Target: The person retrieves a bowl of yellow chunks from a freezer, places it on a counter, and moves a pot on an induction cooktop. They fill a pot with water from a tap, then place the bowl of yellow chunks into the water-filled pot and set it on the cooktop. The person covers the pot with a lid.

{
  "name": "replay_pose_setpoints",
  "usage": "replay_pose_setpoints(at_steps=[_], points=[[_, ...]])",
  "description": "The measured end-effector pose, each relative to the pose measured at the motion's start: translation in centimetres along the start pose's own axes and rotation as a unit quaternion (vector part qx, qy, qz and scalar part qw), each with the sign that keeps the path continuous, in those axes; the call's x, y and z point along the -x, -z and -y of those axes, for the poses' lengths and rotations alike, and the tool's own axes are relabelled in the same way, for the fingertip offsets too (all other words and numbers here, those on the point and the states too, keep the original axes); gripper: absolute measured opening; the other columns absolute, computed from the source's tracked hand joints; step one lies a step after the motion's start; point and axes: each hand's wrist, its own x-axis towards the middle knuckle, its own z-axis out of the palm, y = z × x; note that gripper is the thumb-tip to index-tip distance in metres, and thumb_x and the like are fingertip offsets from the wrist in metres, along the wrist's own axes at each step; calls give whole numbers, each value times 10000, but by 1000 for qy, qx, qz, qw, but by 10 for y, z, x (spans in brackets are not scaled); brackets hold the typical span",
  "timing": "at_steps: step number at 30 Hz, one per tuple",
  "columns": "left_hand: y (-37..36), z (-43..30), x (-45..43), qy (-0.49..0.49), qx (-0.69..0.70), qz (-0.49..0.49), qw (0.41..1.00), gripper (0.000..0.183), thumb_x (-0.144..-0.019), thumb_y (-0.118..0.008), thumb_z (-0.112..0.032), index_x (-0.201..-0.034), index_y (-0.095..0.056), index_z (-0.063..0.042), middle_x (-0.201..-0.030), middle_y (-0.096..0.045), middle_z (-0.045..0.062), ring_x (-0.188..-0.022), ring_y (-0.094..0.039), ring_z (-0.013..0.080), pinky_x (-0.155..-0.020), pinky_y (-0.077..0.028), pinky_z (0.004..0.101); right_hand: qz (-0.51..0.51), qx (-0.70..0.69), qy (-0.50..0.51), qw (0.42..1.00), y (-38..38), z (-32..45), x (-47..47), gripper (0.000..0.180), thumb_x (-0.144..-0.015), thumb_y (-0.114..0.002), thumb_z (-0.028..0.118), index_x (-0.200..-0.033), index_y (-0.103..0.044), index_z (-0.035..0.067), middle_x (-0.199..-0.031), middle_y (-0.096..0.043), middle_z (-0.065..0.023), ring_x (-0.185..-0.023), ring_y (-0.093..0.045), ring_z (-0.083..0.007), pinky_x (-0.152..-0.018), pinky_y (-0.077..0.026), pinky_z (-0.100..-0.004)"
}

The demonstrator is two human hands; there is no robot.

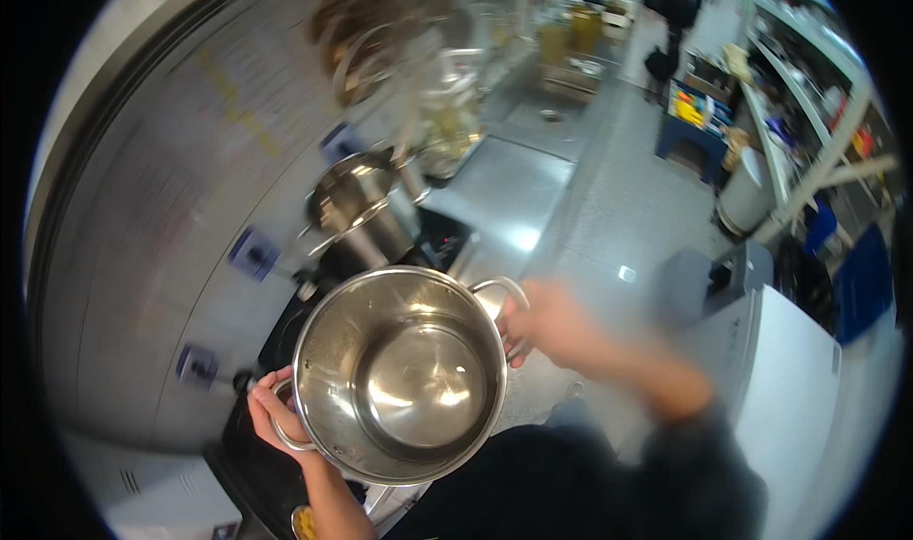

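Close in front of my body, a large stainless steel pot (429, 376) is held with its mouth tilted towards me. Around the loop handle at its lower left, the fingers of my left hand (279, 415) are closed. My right hand (542, 322), blurred, grips the opposite loop handle at the upper right. Light glints off the shiny inside; whether a shallow layer of clear liquid covers the bottom, I cannot tell. Just beyond this pot, a second steel pot (364, 208) stands on a black cooktop (446, 237).
A steel counter (510, 183) runs away from me to a sink (546, 112). Clear containers (449, 112) stand against the left wall. Across the aisle are metal shelves (806, 91), a bin (745, 190) and a white cabinet (792, 369). A bowl of yellow pieces (304, 523) sits at lower left.
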Motion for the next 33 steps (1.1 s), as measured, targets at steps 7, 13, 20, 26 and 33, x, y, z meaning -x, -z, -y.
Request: replay_pose_setpoints(at_steps=[7,13,20,26,33], points=[[-262,11,58,336,312,85,884,499,-953,-418,-493,-1059,-531,-19,-960,-618,179,-885,-603,265,-799,-512,380,-115,-13,-19,993,207,13,9,100,-859,-574,49,-847,-494,-9,-765,-616,-122,-694,-681,-189,-552,-566,-306],[-466,46,60,361,327,228,843,498,-942,-447,-501,-1039,-573,-29,-901,-660,157,-841,-626,247,-759,-514,374,-183,-43,-14,982,354,26,-48,131,-827,-496,-6,-956,-476,-8,-969,-623,-180,-755,-670,-238,-634,-576,-358],[-692,110,28,351,292,275,846,352,-971,-452,-334,-966,-603,-16,-844,-664,119,-779,-632,208,-720,-520,321,-208,5,-5,978,519,57,-171,133,-837,-543,30,-947,-485,-18,-948,-646,-151,-771,-677,-208,-652,-572,-328],[-886,123,-3,295,261,281,875,234,-952,-493,-190,-1047,-581,6,-896,-673,149,-817,-635,217,-759,-520,323,-234,12,-23,972,647,111,-282,144,-859,-518,40,-974,-476,-36,-830,-642,-139,-705,-661,-189,-603,-564,-308],[-1061,149,-49,307,220,242,894,248,-918,-515,-165,-1095,-574,-1,-864,-668,127,-755,-623,186,-719,-515,289,-168,22,-19,985,784,168,-420,413,-863,-458,21,-1250,-338,-62,-806,-634,-131,-619,-642,-167,-559,-551,-287]])
